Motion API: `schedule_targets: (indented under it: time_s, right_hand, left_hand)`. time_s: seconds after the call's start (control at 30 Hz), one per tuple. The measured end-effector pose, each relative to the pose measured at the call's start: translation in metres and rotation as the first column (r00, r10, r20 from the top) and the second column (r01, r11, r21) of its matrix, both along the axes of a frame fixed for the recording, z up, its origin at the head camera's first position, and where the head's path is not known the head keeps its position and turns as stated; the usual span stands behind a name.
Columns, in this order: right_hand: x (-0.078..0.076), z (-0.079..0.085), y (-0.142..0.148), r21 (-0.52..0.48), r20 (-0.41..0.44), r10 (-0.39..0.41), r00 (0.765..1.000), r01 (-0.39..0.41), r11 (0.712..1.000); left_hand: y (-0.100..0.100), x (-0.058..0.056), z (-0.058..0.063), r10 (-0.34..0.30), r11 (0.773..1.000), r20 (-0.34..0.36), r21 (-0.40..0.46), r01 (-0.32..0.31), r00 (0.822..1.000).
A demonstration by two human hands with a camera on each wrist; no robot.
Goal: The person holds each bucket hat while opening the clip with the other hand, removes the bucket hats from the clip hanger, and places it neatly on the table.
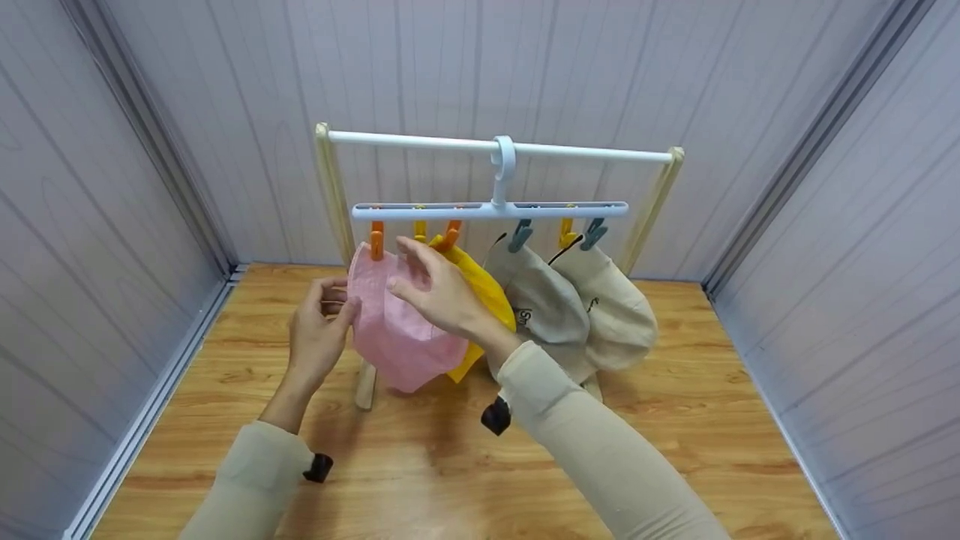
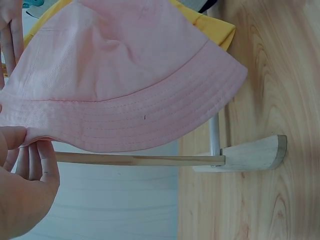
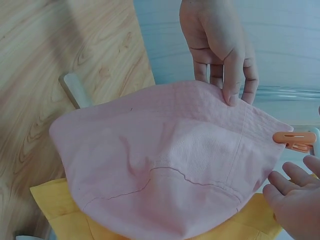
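A pink bucket hat point(image 1: 409, 352) hangs from an orange clip point(image 1: 377, 244) at the left end of the hanger point(image 1: 427, 214). My left hand point(image 1: 319, 330) pinches the hat's brim between thumb and fingers, as the left wrist view shows too. Beside the hat's other edge is my right hand point(image 1: 442, 292), its fingers loosely extended and holding nothing. In the right wrist view those fingertips lie close to the pink fabric, just below the orange clip point(image 3: 292, 139); whether they touch it I cannot tell. Behind the pink hat hangs a yellow hat point(image 1: 484, 289), partly covered.
A grey hat point(image 1: 540, 300) and a beige hat point(image 1: 619, 307) hang from clips on the right. The hanger hooks over a white rod point(image 1: 600, 152) between wooden posts point(image 1: 660, 199). Panel walls point(image 1: 480, 67) enclose the wood-grain floor point(image 1: 420, 480) on three sides.
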State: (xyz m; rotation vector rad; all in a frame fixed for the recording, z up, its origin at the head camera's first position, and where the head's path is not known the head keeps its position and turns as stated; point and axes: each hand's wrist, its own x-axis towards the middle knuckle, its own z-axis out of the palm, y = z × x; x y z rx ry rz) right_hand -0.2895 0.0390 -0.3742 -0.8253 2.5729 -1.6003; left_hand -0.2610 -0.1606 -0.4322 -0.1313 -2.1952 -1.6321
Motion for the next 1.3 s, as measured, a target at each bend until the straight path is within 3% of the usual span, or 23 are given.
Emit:
schedule_targets:
  time_s: [0.57, 1.3]
  right_hand:
    - [-0.013, 0.012, -0.028, -0.096, 0.116, 0.013, 0.993, -0.002, 0.995]
    - [-0.027, 0.013, -0.053, -0.207, 0.204, -0.099, 0.974, 0.142, 0.968]
  left_hand:
    - [0.0, 0.002, 0.003, -0.013, 1.0, 0.016, -0.024, 0.013, 1.0]
    - [-0.005, 0.008, 0.005, -0.03, 0.999, 0.033, -0.017, 0.031, 0.999]
